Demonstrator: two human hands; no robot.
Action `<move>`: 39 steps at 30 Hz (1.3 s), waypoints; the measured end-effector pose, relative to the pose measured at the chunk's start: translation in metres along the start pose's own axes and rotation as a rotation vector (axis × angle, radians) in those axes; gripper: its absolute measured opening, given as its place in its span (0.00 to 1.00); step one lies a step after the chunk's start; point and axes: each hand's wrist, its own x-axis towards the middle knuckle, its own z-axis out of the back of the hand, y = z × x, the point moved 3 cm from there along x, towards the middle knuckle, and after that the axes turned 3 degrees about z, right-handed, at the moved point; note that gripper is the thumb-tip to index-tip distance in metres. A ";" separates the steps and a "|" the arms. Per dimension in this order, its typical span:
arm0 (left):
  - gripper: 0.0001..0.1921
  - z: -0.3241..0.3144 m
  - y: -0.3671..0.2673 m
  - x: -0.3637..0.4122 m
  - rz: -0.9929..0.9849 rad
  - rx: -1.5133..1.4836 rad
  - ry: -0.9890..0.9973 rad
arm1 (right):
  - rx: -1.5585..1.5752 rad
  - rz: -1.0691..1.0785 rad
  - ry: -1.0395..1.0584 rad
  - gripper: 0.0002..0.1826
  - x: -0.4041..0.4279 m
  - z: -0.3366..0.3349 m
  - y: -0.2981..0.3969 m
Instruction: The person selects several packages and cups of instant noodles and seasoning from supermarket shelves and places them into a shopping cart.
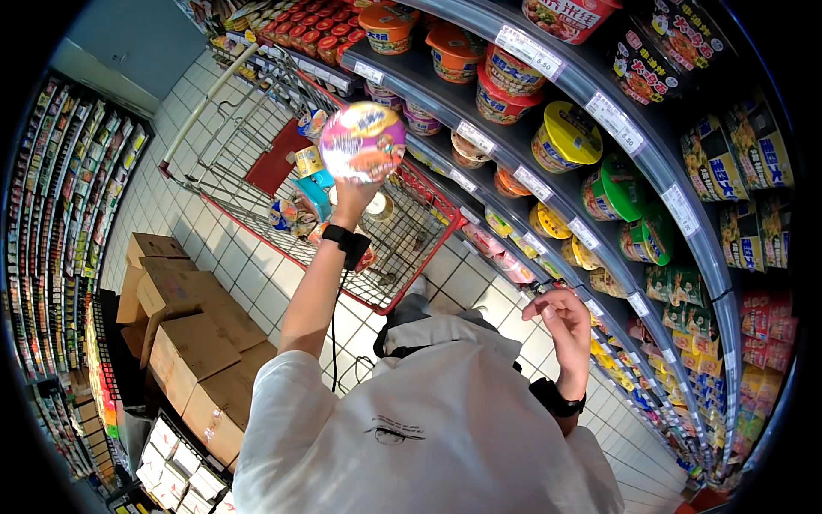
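Observation:
My left hand (357, 200) grips a round instant noodle tub with a purple and pink lid (363, 141), raised above the wire shopping cart (289, 247). The tub hides most of the fingers. My right hand (565, 321) is beside the lower shelves, fingers apart and a little bent, holding nothing. Inside the cart lie a yellow cup (309, 161), a turquoise package (312, 198), a white-lidded container (379, 206) and several colourful packs. Orange noodle tubs (389, 29), a yellow-lidded tub (571, 137) and green-lidded tubs (613, 187) stand on the shelf.
Curved shelves with price tags (526, 51) run along the right side. Stacked cardboard boxes (192, 344) stand at the lower left, with a rack of small packets (70, 193) beyond. The tiled floor (253, 263) shows between boxes and cart. A thin black cable hangs from my left wristband.

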 end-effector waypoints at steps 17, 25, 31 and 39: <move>0.47 -0.071 0.168 -0.059 0.479 -0.281 -0.417 | -0.142 -0.095 -0.349 0.11 0.003 0.001 -0.014; 0.46 -0.099 0.257 -0.088 0.586 -0.092 -0.255 | -0.168 -0.102 -0.365 0.11 0.014 -0.005 -0.012; 0.41 -0.109 0.243 -0.105 0.776 0.008 -0.057 | -0.110 -0.124 -0.397 0.06 0.015 0.000 -0.013; 0.17 -0.124 0.299 -0.106 0.839 0.265 0.194 | -0.131 -0.109 -0.385 0.08 0.023 0.001 -0.013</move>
